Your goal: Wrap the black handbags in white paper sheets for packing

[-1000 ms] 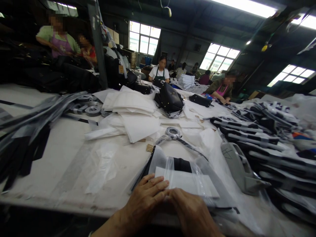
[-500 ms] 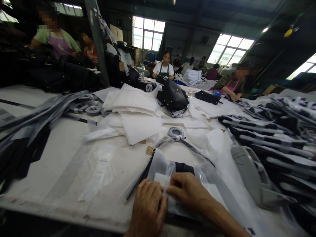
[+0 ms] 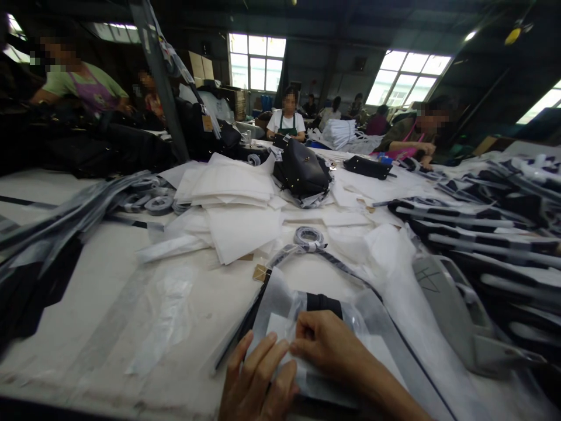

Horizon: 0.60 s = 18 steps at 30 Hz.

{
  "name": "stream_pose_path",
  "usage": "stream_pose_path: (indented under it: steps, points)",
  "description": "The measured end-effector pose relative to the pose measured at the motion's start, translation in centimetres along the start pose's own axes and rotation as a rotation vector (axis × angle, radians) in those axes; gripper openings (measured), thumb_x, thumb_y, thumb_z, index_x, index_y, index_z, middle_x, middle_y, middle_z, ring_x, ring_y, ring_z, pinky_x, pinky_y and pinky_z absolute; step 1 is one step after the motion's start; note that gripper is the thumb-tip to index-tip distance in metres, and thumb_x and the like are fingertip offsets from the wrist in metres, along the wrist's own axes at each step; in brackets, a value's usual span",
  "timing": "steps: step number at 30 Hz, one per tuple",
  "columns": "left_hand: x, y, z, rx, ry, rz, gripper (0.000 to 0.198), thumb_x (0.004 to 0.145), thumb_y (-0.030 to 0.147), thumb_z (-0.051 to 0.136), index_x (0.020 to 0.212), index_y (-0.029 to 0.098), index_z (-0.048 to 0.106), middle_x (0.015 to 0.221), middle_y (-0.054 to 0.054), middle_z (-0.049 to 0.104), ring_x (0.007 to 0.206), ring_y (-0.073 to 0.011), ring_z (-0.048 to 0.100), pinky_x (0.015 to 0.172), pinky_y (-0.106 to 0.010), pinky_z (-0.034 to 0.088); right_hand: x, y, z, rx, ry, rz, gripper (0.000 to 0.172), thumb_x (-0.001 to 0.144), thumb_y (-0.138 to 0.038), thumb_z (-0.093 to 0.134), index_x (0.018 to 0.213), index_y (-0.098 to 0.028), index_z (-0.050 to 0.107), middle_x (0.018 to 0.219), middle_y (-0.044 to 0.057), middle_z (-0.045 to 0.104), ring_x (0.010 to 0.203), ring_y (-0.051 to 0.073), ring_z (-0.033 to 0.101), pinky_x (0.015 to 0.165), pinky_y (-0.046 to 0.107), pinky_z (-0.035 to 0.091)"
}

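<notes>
My left hand (image 3: 258,380) lies near the table's front edge with fingers stretched out, pressing on the clear plastic bag (image 3: 302,310). The bag holds a flat white piece and a black item (image 3: 323,302). My right hand (image 3: 326,342) sits just right of the left one, its fingers curled in a pinch on the bag's plastic film. Both hands touch the same bag at its near end.
White sheets (image 3: 239,193) are piled mid-table, with a black handbag (image 3: 301,169) behind them and a coiled strap (image 3: 308,237) nearer. Wrapped black straps (image 3: 473,234) fill the right side, grey strips (image 3: 70,204) the left. A grey tape dispenser (image 3: 456,310) stands right. Several people work farther back.
My left hand has slid lower and opened its fingers flat on the bag. My right hand moved up from the bag's near edge and now pinches the film. The view shifted slightly.
</notes>
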<state>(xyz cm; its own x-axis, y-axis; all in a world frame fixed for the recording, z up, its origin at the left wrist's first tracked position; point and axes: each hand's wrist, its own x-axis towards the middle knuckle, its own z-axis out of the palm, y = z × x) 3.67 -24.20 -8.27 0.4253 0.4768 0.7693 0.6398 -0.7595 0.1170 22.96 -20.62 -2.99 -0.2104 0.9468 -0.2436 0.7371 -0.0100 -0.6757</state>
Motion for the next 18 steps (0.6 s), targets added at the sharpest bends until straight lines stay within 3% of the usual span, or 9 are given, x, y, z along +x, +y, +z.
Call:
stream_pose_path:
  steps: [6, 11, 14, 16, 18]
  points:
    - [-0.6, 0.1, -0.6, 0.171, -0.194, 0.141, 0.043, 0.102, 0.053, 0.041, 0.126, 0.026, 0.064, 0.116, -0.002, 0.072, 0.107, -0.0211, 0.061, 0.1, -0.037, 0.037, 0.2, -0.6, -0.2, -0.061, 0.024, 0.042, 0.009, 0.074, -0.021, 0.071, 0.067, -0.019, 0.066, 0.063, -0.003, 0.063, 0.061, 0.012, 0.053, 0.054, 0.022, 0.028]
    - [-1.7, 1.0, 0.6, 0.167, -0.196, -0.024, 0.044, 0.096, 0.057, 0.05, 0.131, 0.032, 0.06, 0.123, -0.002, 0.069, 0.114, -0.0242, 0.059, 0.101, -0.042, 0.035, -0.4, -1.7, -0.4, -0.008, 0.182, 0.012, 0.007, 0.072, -0.014, 0.067, 0.067, -0.018, 0.064, 0.062, -0.003, 0.06, 0.061, 0.012, 0.053, 0.056, 0.023, 0.033]
    - [-2.0, 1.2, 1.0, 0.129, -0.174, -0.047, 0.045, 0.092, 0.055, 0.059, 0.132, 0.033, 0.059, 0.123, -0.002, 0.069, 0.114, -0.0246, 0.059, 0.103, -0.042, 0.034, -3.4, -0.4, -3.7, 0.224, 0.341, 0.037, 0.013, 0.08, -0.032, 0.063, 0.075, -0.02, 0.065, 0.063, -0.003, 0.06, 0.06, 0.014, 0.056, 0.054, 0.023, 0.04]
    - [-1.8, 0.8, 0.8, 0.136, -0.168, -0.023, 0.046, 0.091, 0.054, 0.061, 0.132, 0.033, 0.059, 0.123, -0.002, 0.069, 0.114, -0.0248, 0.059, 0.101, -0.041, 0.035, -6.7, 2.3, -7.6, 0.274, 0.548, 0.141, 0.029, 0.081, -0.05, 0.061, 0.081, -0.021, 0.067, 0.066, 0.0, 0.063, 0.06, 0.017, 0.059, 0.054, 0.026, 0.045]
    - [-1.7, 0.1, 0.7, 0.175, -0.17, 0.049, 0.043, 0.092, 0.047, 0.06, 0.133, 0.033, 0.059, 0.124, -0.003, 0.069, 0.112, -0.0248, 0.059, 0.098, -0.041, 0.036, -10.3, 6.2, -12.0, 0.179, 0.8, 0.24, 0.039, 0.075, -0.058, 0.062, 0.084, -0.02, 0.069, 0.073, 0.004, 0.068, 0.065, 0.021, 0.063, 0.063, 0.031, 0.049]
